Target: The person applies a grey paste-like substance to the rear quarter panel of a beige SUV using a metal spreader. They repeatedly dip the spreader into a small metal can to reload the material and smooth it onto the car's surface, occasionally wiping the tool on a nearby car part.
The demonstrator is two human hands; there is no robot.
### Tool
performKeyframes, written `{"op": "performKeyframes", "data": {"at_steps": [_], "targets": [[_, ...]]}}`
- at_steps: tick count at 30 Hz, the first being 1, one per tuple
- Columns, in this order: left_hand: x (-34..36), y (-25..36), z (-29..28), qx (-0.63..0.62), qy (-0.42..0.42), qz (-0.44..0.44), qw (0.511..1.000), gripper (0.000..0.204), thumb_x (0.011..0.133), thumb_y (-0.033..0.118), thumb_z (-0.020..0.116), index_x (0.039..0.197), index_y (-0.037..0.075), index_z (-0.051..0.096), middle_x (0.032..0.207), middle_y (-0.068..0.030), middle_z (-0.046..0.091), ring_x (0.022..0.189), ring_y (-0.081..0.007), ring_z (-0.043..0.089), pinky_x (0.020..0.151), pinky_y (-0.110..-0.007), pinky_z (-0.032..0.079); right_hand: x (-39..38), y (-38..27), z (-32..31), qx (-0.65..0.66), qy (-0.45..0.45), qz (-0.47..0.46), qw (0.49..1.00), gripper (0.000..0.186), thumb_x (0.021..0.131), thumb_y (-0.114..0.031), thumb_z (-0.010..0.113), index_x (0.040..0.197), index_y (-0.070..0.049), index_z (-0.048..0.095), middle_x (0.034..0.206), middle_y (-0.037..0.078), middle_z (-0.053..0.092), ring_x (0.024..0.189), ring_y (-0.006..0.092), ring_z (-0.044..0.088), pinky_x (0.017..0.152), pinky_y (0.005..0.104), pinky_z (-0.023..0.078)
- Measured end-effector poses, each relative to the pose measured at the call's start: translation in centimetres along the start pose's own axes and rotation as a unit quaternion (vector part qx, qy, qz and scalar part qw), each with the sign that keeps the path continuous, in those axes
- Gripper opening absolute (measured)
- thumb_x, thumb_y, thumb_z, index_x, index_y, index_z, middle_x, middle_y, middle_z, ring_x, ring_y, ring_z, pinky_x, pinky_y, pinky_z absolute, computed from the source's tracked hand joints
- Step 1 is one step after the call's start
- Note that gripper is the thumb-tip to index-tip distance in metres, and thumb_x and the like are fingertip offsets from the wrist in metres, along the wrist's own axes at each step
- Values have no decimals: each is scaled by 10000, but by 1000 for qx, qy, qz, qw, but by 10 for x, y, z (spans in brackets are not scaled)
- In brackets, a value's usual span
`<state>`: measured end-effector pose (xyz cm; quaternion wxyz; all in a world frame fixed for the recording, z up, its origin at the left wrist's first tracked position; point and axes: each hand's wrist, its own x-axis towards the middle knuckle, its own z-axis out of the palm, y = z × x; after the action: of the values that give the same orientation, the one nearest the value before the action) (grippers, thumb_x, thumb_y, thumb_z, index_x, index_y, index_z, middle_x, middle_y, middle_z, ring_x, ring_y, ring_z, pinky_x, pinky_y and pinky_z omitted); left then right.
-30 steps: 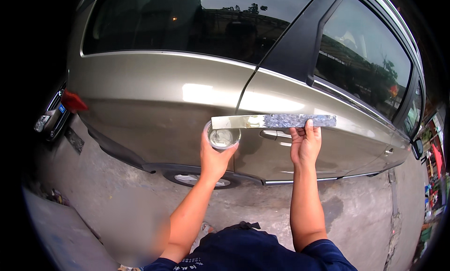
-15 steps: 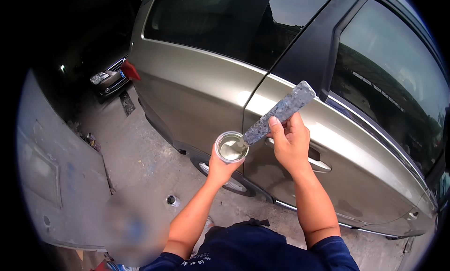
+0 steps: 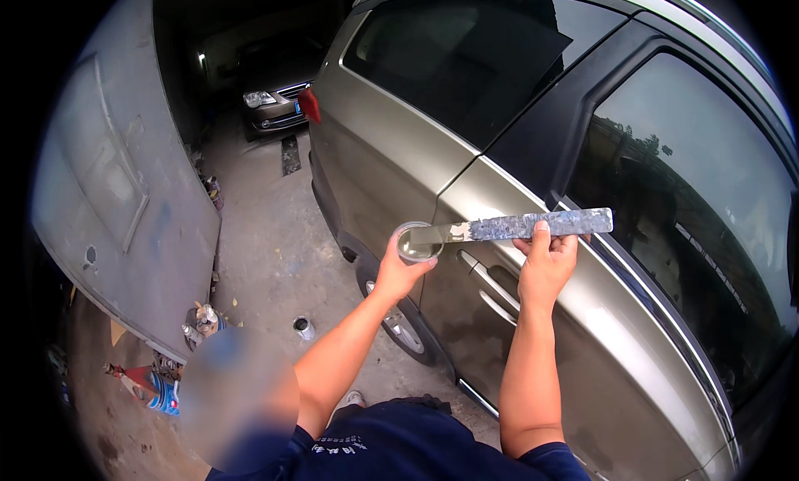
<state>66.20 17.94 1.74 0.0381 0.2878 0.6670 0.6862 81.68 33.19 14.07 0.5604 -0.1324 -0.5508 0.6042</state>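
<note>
Your stick (image 3: 533,226) has swung from a steep slant to almost flat since half a second ago. The fingers of your right hand (image 3: 545,269) pinch its spotty gray part, with the thumb on the side facing you. Your left hand (image 3: 401,273) is curled around a small see-through cup (image 3: 401,246) with pale wet stuff (image 3: 420,250) in it. The stick's other end is at the cup's mouth; I can't tell if it touches the wet stuff. Both hands are in front of a shiny tan car (image 3: 391,140), near its door handle (image 3: 495,298). Lower down is a wheel (image 3: 405,329), and a little can (image 3: 307,332) stands on the ground left of it. A big gray panel (image 3: 83,256) is far left.
</note>
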Motion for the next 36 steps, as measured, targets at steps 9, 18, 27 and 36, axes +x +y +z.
{"op": "performKeyframes", "data": {"at_steps": [9, 18, 27, 36], "targets": [[26, 7, 19, -11, 36, -39, 999, 750, 745, 129, 822, 1371, 20, 424, 1255, -89, 586, 1160, -175, 564, 1000, -324, 449, 5, 12, -10, 37, 43, -24, 998, 200, 984, -113, 557, 1134, 4, 496, 1017, 82, 593, 870, 138, 629, 678, 280, 613], [33, 0, 15, 3, 60, -34, 998, 759, 749, 128, 824, 1378, 14, 415, 1266, -97, 585, 1170, -180, 561, 1012, -324, 445, 8, 19, -5, 38, 64, -15, 997, 179, 987, -104, 550, 1106, 11, 483, 1038, 114, 608, 868, 169, 653, 692, 292, 616], [34, 3, 10, 3, 48, -44, 998, 845, 709, 244, 846, 1396, 22, 407, 1287, -146, 589, 1206, -247, 565, 1026, -355, 433, 11, 20, -2, 56, 71, -11, 996, 165, 989, -93, 540, 1106, 7, 481, 1030, 109, 609, 858, 172, 653, 694, 294, 616], [34, -12, 3, -32, 34, -14, 999, 765, 739, 124, 834, 1381, 35, 429, 1278, -86, 579, 1189, -185, 550, 1032, -332, 426, 5, 19, 3, 52, 59, -24, 997, 211, 987, -106, 547, 1152, 9, 484, 1062, 104, 602, 894, 167, 643, 696, 290, 614]]}}
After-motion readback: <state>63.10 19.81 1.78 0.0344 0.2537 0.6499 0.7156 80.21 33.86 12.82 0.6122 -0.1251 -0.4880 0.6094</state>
